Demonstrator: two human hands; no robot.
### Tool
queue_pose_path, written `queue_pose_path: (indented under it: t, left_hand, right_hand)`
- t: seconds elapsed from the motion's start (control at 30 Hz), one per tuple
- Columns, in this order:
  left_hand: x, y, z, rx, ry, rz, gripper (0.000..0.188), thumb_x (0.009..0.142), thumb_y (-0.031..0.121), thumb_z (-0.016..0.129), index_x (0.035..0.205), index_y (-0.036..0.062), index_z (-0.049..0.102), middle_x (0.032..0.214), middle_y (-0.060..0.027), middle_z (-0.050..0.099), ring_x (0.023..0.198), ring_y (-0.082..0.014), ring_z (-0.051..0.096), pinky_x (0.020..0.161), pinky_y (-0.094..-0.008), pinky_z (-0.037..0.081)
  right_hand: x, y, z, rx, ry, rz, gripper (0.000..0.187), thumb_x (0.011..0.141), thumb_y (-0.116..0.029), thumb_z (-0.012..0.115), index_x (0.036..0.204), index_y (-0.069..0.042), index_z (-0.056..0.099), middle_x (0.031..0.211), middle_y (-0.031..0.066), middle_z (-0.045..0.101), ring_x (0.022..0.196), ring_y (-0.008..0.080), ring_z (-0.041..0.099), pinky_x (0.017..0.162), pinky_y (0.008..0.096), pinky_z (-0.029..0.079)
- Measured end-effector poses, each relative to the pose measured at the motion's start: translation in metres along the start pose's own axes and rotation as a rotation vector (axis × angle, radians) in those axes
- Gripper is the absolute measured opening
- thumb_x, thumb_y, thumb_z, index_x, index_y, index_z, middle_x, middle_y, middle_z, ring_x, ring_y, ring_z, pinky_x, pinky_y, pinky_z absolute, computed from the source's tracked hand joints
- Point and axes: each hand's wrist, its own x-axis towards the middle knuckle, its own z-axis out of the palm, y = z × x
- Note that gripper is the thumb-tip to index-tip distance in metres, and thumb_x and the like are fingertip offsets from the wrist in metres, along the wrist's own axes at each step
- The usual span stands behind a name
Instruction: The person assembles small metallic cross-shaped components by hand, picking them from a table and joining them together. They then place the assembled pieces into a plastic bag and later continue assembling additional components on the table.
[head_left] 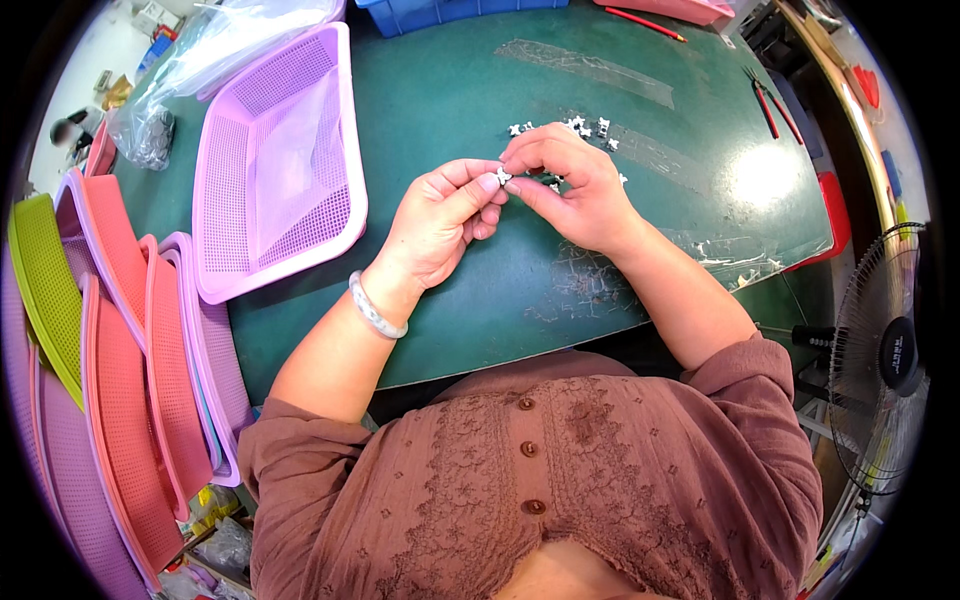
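Observation:
Between the thumb and fingertips of my left hand (440, 208) is a small white plastic piece (503, 176) with short prongs. My right hand (575, 185) meets it from the other side, its thumb and forefinger closed at the same piece. Both hands are raised over the green table (450, 320). Behind and under my right hand lie several small white-and-dark pieces (603, 128) of a like kind, some of them hidden by the fingers. A pale bracelet (376, 306) circles my left wrist.
A pink perforated basket (355, 190) with a clear plastic bag in it stands at left. Stacked baskets (120, 400) lean beside the table. Red-handled pliers (768, 110) and a red pencil (645, 24) lie at the far right. A blue crate (460, 20) sits at the back; a fan (880, 360) stands right.

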Motion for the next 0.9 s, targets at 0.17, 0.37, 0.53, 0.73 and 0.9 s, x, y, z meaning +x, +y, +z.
queue_pose_path:
  t: [0.17,0.37,0.53,0.73,0.9]
  left_hand:
    - [0.001,-0.001,0.000,-0.001,0.018,0.002,0.015,0.085,0.008,0.052,0.097,0.0011,0.056,0.077,-0.0032,0.057,0.061,-0.0079,0.048,0.052,-0.0194,0.039]
    - [0.001,-0.001,-0.001,-0.014,0.023,-0.003,0.016,0.085,0.008,0.053,0.099,0.0004,0.057,0.078,-0.0041,0.058,0.061,-0.0081,0.049,0.052,-0.0193,0.039]
    - [0.000,-0.001,0.000,-0.008,0.023,0.001,0.017,0.085,0.008,0.052,0.099,0.0002,0.057,0.079,-0.0042,0.058,0.062,-0.0081,0.049,0.052,-0.0194,0.040]
    - [0.002,-0.002,-0.003,-0.002,0.020,0.006,0.016,0.085,0.008,0.052,0.098,-0.0002,0.056,0.080,-0.0040,0.057,0.063,-0.0082,0.049,0.053,-0.0193,0.040]
    - [0.003,0.000,-0.003,0.001,0.029,-0.005,0.015,0.085,0.008,0.051,0.097,0.0003,0.056,0.080,-0.0042,0.056,0.064,-0.0087,0.050,0.055,-0.0194,0.041]
  right_hand:
    - [0.000,0.000,0.000,0.002,0.002,0.005,0.015,0.067,0.000,0.063,0.080,-0.005,0.057,0.084,0.0059,0.059,0.082,0.0225,0.055,0.070,0.0305,0.045]
    - [0.000,0.001,0.000,0.003,-0.001,0.006,0.015,0.067,0.000,0.063,0.079,-0.005,0.057,0.084,0.0060,0.059,0.083,0.0224,0.055,0.070,0.0306,0.045]
    - [-0.001,0.001,0.000,0.008,-0.004,0.023,0.015,0.067,0.000,0.063,0.079,-0.005,0.057,0.085,0.0062,0.058,0.082,0.0224,0.055,0.070,0.0305,0.044]
    - [0.000,0.000,-0.002,0.032,0.028,0.086,0.017,0.067,0.004,0.057,0.082,-0.005,0.057,0.084,0.0068,0.058,0.083,0.0240,0.054,0.071,0.0314,0.044]
    - [-0.002,0.017,-0.012,-0.174,0.116,0.168,0.019,0.070,0.003,0.052,0.086,-0.005,0.058,0.085,0.0077,0.058,0.082,0.0252,0.053,0.069,0.0323,0.044]
